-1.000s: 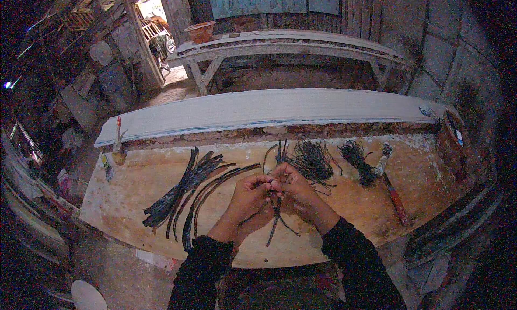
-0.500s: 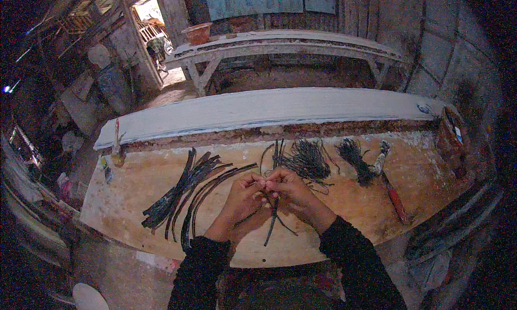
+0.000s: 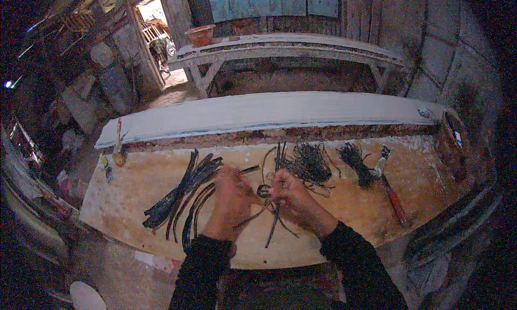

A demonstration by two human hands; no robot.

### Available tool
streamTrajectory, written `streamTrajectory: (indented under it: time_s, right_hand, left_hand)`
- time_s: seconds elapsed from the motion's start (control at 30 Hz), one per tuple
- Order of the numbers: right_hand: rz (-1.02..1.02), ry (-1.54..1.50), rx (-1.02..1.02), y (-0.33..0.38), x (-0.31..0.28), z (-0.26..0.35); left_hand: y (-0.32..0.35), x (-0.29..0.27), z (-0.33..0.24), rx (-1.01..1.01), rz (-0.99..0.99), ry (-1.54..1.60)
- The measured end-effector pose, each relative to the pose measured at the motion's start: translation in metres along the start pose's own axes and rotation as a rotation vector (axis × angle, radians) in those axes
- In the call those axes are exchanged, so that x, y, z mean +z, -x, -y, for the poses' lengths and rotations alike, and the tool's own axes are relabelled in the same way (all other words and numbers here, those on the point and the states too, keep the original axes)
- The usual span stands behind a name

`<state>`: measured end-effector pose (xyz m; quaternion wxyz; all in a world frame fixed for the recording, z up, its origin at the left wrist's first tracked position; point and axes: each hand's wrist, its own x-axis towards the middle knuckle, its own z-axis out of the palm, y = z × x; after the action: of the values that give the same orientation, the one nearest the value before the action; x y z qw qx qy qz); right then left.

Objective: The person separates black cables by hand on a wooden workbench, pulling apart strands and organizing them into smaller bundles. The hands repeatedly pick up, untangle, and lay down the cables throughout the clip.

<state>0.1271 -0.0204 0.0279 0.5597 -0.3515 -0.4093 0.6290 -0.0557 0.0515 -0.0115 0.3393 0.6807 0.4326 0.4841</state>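
Over the middle of the board, my right hand is closed in a pinch on thin black strips whose ends hang down and spread below the fingers. A small dark loop stands out on the left side of its fingertips. My left hand is a little apart to the left, its fingers smeared by motion, so I cannot see what they hold. Left of it lies a bundle of flat black strips, with longer curved strips beside it. Beyond my right hand lies a tangled bunch of thin black cords.
On the right lie a tied black bundle and a red-handled tool with a pale head. A raised white ledge runs along the board's far side. Behind stands a long bench with a reddish-brown pot.
My hands were together at the fingertips. The left hand has pulled away to the left, while the right stays near its place; a small loop now shows between them.
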Motion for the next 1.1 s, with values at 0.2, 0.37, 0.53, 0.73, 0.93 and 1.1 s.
streamTrajectory:
  time_s: [0.2, 0.37, 0.53, 0.73, 0.93, 1.1]
  right_hand:
    - [0.027, 0.007, -0.066, 0.001, 0.000, -0.007]
    - [-0.029, 0.109, -0.140, -0.008, -0.006, -0.020]
    - [-0.053, 0.105, 0.010, -0.004, -0.006, -0.013]
    - [-0.040, 0.159, 0.075, 0.003, 0.007, 0.000]
    - [-0.058, 0.156, 0.005, 0.002, 0.010, -0.005]
    - [-0.032, 0.066, 0.075, -0.002, 0.004, -0.014]
  left_hand:
    - [-0.003, -0.003, -0.038, -0.377, 0.143, 0.937]
    - [0.013, 0.014, -0.049, -0.289, 0.441, 0.649]
    - [0.014, 0.015, -0.046, -0.336, 0.415, 0.661]
    - [0.012, 0.010, -0.030, -0.341, 0.428, 0.830]
    - [0.011, 0.014, -0.037, -0.436, 0.350, 0.868]
    - [0.011, 0.015, -0.029, -0.454, 0.309, 0.787]
